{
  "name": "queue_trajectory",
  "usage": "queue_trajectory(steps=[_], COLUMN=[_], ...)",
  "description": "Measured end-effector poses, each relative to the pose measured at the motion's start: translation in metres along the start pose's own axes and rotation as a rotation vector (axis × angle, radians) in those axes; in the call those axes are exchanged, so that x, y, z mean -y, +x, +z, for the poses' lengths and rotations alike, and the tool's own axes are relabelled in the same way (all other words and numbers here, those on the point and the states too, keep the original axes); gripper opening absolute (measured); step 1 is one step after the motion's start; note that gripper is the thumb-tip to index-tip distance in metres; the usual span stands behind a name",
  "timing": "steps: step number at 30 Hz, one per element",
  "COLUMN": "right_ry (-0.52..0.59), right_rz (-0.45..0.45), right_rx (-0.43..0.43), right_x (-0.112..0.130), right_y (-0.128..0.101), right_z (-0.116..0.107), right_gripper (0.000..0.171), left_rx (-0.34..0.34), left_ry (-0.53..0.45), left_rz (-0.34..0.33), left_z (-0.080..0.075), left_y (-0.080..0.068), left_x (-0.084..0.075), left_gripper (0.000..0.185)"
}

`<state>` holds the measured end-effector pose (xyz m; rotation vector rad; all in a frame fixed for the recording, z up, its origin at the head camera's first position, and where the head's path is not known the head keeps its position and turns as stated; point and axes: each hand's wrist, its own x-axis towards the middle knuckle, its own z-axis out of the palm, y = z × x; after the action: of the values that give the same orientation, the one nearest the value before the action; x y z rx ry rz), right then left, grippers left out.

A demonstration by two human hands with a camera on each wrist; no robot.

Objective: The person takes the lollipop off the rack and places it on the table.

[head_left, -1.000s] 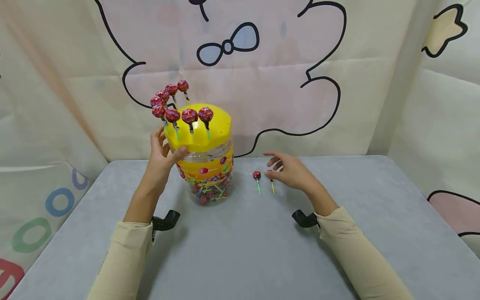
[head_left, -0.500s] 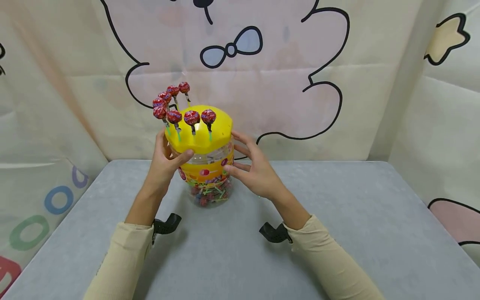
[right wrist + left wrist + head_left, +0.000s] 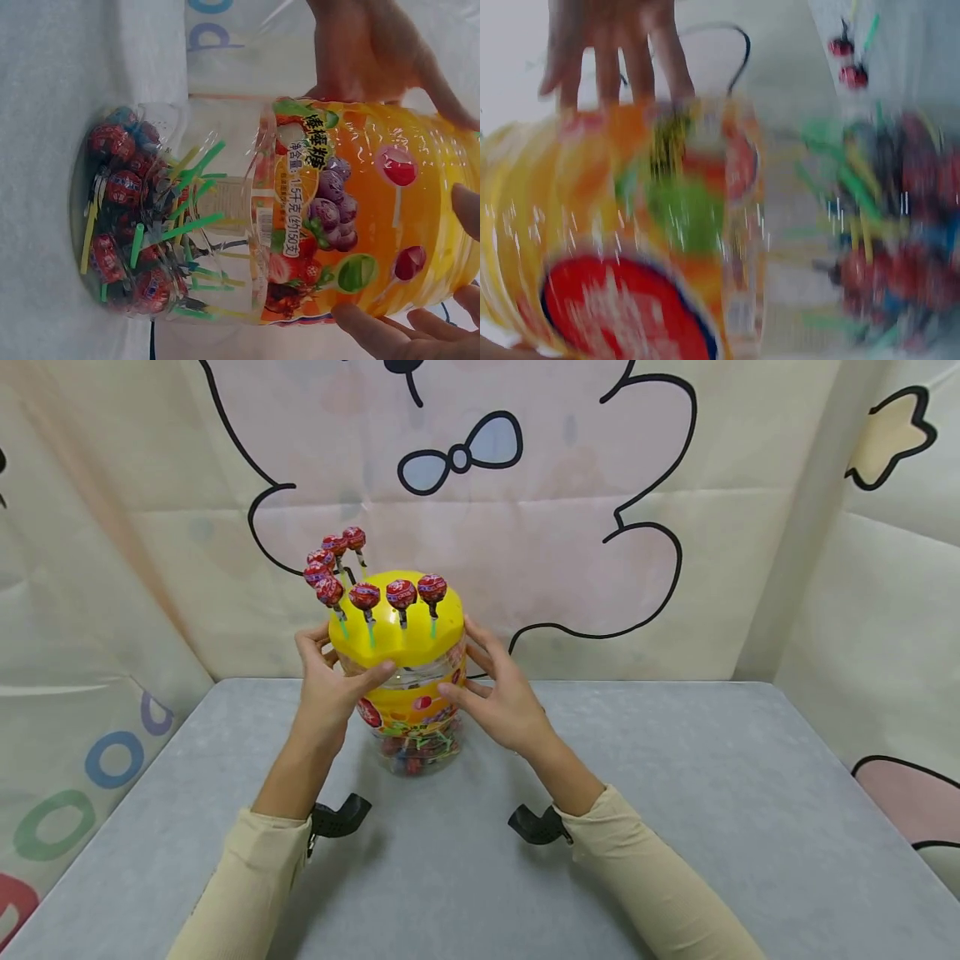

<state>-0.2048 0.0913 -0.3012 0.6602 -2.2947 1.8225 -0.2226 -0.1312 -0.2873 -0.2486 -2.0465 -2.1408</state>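
both hands now on the lollipop jar [image 3: 411, 710], centre of the frame on the grey table [image 3: 675, 827]. a second ago the right hand [image 3: 498, 697] was off to the right by two loose lollipops; now it has come over and its spread fingers press the jar's right side. left hand [image 3: 330, 681] stays wrapped round the left side under the yellow lid [image 3: 397, 639], thumb in front. jar looks turned a bit, so likely being rotated. lollipops on lid [image 3: 378, 589] stand upright in its holes. inside the clear jar, wrapped lollipops [image 3: 142, 225] fill only the bottom. the loose pair is hidden behind the right hand.
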Motion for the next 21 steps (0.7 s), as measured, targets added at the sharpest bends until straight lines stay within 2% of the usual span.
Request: queue_trajectory(steps=[4, 8, 11, 15, 21], right_ry=[0.021, 0.017, -0.008, -0.015, 0.018], right_rz=[0.012, 0.005, -0.001, -0.007, -0.028], right_rx=[-0.038, -0.057, -0.059, -0.052, -0.015], right_x=[-0.002, -0.005, -0.008, -0.009, -0.011], right_y=[0.002, 0.004, 0.005, 0.008, 0.016], right_z=[0.0, 0.006, 0.01, 0.011, 0.005], right_gripper=[0.075, 0.078, 0.084, 0.088, 0.088], left_rx=[0.041, 0.095, 0.073, 0.015, -0.025], left_ry=[-0.056, -0.071, -0.022, 0.003, 0.025], left_rz=[0.037, 0.038, 0.014, -0.009, -0.02], left_z=[-0.012, -0.018, -0.016, -0.012, -0.006], left_y=[0.004, 0.006, 0.004, 0.002, 0.001], left_x=[0.002, 0.007, 0.008, 0.007, 0.001], left_gripper=[0.063, 0.076, 0.087, 0.087, 0.086])
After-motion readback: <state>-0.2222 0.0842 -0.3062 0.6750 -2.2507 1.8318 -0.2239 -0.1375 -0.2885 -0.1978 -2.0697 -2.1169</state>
